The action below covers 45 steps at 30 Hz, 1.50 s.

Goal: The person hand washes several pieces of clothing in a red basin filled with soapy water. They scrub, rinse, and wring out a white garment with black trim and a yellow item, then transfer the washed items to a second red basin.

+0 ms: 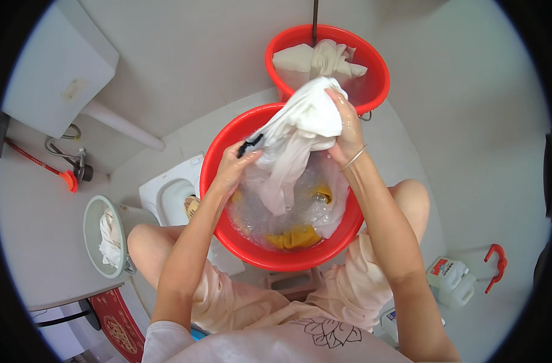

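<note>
A wet white garment point(314, 113) is lifted over a red plastic tub point(280, 262), its pale, thinner part hanging towards the water. My right hand point(346, 125) grips the bunched upper part of the cloth; a bangle circles that wrist. At the tub's left side, my left hand point(233, 168) holds the cloth's other end, along with a small black piece point(250, 145) whose kind I cannot tell. Sudsy water fills the tub below. Mustard-yellow cloth point(296, 237) shows at the near side of the water, and more yellow fabric point(322, 194) lies farther right.
Behind stands a second red tub point(382, 79) with cream cloth point(332, 59) in water. To the left are a white squat toilet point(174, 193), a pale bucket point(90, 240) holding white cloth, and a red brush point(68, 179). Plastic jugs point(450, 281) stand at right.
</note>
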Available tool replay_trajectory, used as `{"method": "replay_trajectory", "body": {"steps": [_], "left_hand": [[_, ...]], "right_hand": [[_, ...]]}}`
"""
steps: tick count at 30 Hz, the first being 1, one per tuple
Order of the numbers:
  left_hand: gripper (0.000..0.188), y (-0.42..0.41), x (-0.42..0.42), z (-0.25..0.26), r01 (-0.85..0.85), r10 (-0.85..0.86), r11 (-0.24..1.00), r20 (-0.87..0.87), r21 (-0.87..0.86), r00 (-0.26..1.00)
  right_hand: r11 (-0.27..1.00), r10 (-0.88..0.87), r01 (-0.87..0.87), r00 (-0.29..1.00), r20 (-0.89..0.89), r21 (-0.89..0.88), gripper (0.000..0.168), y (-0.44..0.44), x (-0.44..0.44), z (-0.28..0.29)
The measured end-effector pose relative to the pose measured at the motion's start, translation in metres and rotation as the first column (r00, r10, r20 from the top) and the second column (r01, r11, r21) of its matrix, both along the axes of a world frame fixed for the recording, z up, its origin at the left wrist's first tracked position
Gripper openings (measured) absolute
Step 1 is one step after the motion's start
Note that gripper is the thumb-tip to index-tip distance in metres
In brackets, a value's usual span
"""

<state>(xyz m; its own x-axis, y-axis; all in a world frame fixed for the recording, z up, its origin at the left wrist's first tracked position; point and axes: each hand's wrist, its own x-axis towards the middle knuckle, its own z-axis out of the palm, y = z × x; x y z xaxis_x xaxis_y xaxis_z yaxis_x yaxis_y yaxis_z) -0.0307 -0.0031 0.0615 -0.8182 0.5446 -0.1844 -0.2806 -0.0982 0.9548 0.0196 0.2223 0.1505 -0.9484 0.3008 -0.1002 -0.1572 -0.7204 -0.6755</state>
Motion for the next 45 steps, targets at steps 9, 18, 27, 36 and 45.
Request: {"method": "replay_trajectory", "body": {"steps": [9,18,27,36,45], "left_hand": [[0.052,0.028,0.009,-0.011,-0.306,-0.001,0.863,0.607,0.402,0.795],[0.027,0.051,0.03,-0.028,-0.248,-0.213,0.807,0.656,0.536,0.724],[0.031,0.03,0.026,0.066,-0.06,0.049,0.993,-0.11,-0.1,0.993],[0.042,0.022,0.026,0.014,0.025,-0.338,0.833,-0.472,-0.553,0.814],[0.061,0.033,0.119,-0.029,0.168,-0.724,0.667,-0.577,-0.726,0.378]], "right_hand": [[0.101,0.071,0.323,0.941,-0.33,0.941,0.026,-0.085,0.036,-0.083],[0.223,-0.323,0.069,0.946,0.007,0.972,0.021,-0.065,-0.007,-0.085],[0.13,-0.386,-0.37,0.836,0.391,0.92,0.03,0.028,-0.013,-0.092],[-0.751,-0.076,-0.568,0.582,0.81,0.338,0.027,-0.012,0.052,-0.092],[-0.597,-0.004,-0.573,0.702,0.712,0.562,0.031,0.009,0.024,-0.067]]}}
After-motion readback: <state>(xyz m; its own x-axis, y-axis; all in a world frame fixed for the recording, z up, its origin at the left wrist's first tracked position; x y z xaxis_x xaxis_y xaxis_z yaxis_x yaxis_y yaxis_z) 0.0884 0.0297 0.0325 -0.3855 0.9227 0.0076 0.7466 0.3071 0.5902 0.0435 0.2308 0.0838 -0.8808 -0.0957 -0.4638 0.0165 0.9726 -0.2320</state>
